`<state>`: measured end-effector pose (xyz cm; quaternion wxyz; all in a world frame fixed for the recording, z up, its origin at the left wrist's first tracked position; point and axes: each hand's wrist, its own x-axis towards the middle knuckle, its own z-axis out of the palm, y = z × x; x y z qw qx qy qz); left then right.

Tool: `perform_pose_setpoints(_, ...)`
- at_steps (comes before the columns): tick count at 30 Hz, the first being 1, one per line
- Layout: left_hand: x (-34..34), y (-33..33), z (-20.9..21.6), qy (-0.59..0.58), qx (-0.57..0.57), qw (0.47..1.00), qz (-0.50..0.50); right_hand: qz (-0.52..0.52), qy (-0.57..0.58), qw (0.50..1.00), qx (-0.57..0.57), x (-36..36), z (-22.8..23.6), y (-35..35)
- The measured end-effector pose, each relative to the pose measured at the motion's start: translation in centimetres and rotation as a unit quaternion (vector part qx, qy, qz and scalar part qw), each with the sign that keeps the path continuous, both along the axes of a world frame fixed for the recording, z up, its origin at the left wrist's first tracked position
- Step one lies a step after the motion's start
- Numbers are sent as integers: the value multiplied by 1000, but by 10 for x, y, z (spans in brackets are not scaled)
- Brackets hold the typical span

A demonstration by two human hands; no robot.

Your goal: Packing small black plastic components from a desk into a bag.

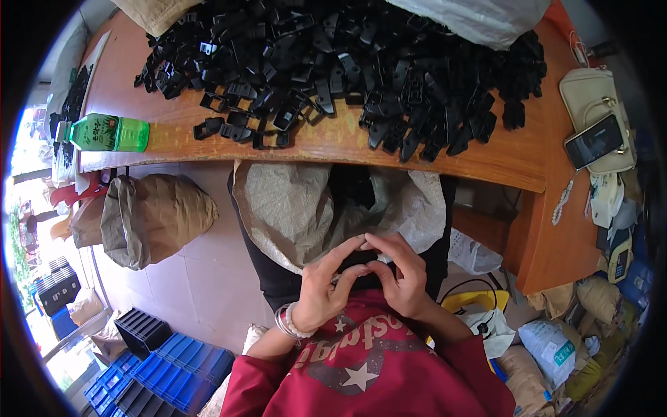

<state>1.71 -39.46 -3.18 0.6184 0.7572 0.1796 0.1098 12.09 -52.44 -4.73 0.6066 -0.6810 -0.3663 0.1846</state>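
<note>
My left hand (321, 290) and my right hand (403, 278) meet in front of my chest, above the open mouth of a pale woven sack (281, 208) on my lap. The index fingertips come together at the top and the thumb tips lie close below them. Both hands are curled closed; whatever is between the fingers, if anything, is too small or hidden to make out. Beyond them, a big heap of black plastic parts (323, 94) covers the far side of the wooden table (174, 142). More dark shapes (351, 186) show inside the sack.
A green bottle (111, 133) lies at the table's left. To the right are a phone (594, 141) and a cream bag (590, 90). A brown sack (160, 215) and blue crates (180, 368) stand on the floor at left; packed bags (549, 351) crowd the lower right.
</note>
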Motion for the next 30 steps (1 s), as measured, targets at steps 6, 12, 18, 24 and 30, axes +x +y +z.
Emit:
perform_pose_setpoints(6,31,63,1,-64,212,975,13,-30,-195,979,-46,45,10,18)
perform_pose_setpoints(12,87,119,32,-66,490,853,167,-132,-429,887,-110,120,30,66)
perform_pose_setpoints(18,107,125,20,-1,534,838,117,-72,-464,863,-188,144,32,81)
perform_pose_setpoints(24,99,119,19,-128,471,862,137,-96,-448,880,-125,148,38,77)
perform_pose_setpoints(30,65,82,21,-81,53,993,65,-74,-212,972,63,124,42,62)
